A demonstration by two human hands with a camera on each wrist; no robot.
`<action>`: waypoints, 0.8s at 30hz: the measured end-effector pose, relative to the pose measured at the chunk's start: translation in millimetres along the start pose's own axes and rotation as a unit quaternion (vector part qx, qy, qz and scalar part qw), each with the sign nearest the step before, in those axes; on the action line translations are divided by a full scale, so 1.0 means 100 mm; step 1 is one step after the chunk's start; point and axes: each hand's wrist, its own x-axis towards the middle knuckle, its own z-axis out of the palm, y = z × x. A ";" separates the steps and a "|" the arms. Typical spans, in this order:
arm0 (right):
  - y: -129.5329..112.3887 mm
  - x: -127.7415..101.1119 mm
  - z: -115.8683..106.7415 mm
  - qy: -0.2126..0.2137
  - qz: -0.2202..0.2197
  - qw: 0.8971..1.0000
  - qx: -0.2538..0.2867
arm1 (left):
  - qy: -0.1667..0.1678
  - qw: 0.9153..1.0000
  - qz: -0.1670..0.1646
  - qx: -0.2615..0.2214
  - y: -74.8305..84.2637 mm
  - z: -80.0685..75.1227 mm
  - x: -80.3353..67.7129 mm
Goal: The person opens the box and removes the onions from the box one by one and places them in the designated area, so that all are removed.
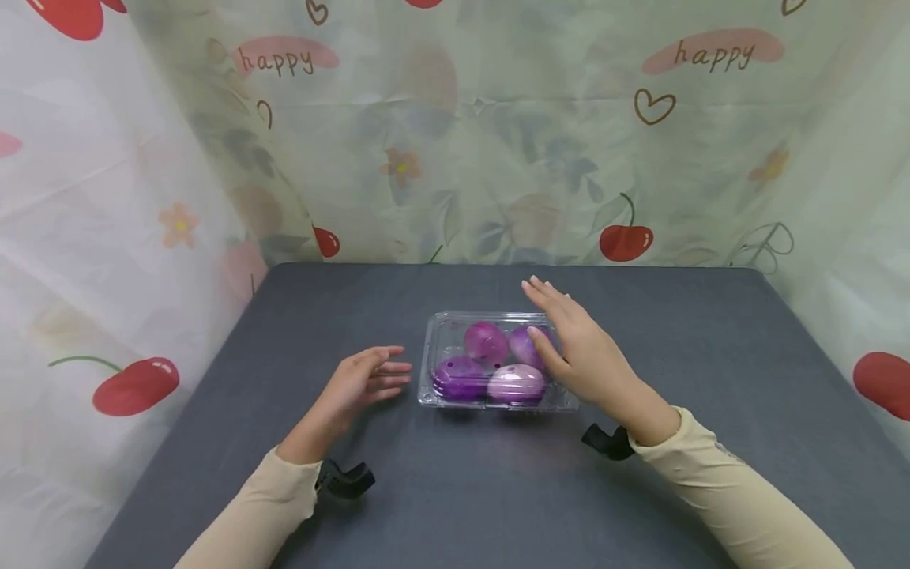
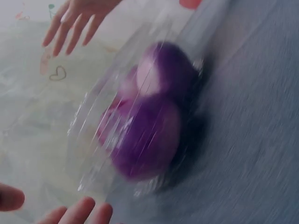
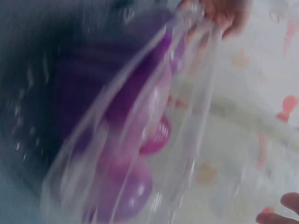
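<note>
Nearest to us were our two beige sleeves [image 1: 245, 506], each ending at a black wrist mount [image 1: 344, 479], and they ran up from the lower corners of the head view toward the middle of the dark grey table [image 1: 711, 332]. At the centre of that table sat a clear plastic clamshell box [image 1: 439, 332], closed as far as we could tell, holding four purple egg-shaped pieces [image 1: 459, 376] packed two by two, some darker and some a paler lilac. Our right hand [image 1: 579, 348] lay at the box's three o'clock edge, fingers straight and together, palm turned toward the side wall and the thumb resting against the lid near one of the eggs; it seemed placed there to steady or square the box rather than to grasp it, since nothing was curled round the plastic. Our left hand [image 1: 362, 379] hovered at nine o'clock, just beside the box but apart from it, fingers loosely extended and holding nothing, as if mirroring the other side. From the left wrist camera the box [image 2: 140, 130] loomed blurred with the far hand's fingertips [image 2: 70, 25] at eleven o'clock; the right wrist view was too smeared to add more than purple shapes behind plastic [image 3: 140, 140]. Behind the table, from nine round to three o'clock, hung a cherry-printed curtain [image 1: 626, 237] marked "happy".
</note>
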 end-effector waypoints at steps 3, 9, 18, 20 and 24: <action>-0.10 0.02 0.08 0.002 -0.027 1.000 0.011 | -0.006 0.998 -0.026 -0.053 -0.03 0.06 -0.02; -0.29 0.05 0.28 -0.012 -0.068 0.997 0.023 | -0.010 0.992 -0.060 -0.115 -0.11 0.15 -0.05; -0.50 0.06 0.61 -0.048 -0.123 0.991 0.018 | -0.044 0.986 -0.076 -0.140 -0.19 0.18 -0.11; -0.54 0.06 0.67 -0.055 -0.131 0.990 0.012 | -0.052 0.985 -0.076 -0.146 -0.21 0.19 -0.13; -0.60 0.09 0.76 -0.065 -0.146 0.987 -0.005 | -0.069 0.983 -0.078 -0.154 -0.23 0.22 -0.17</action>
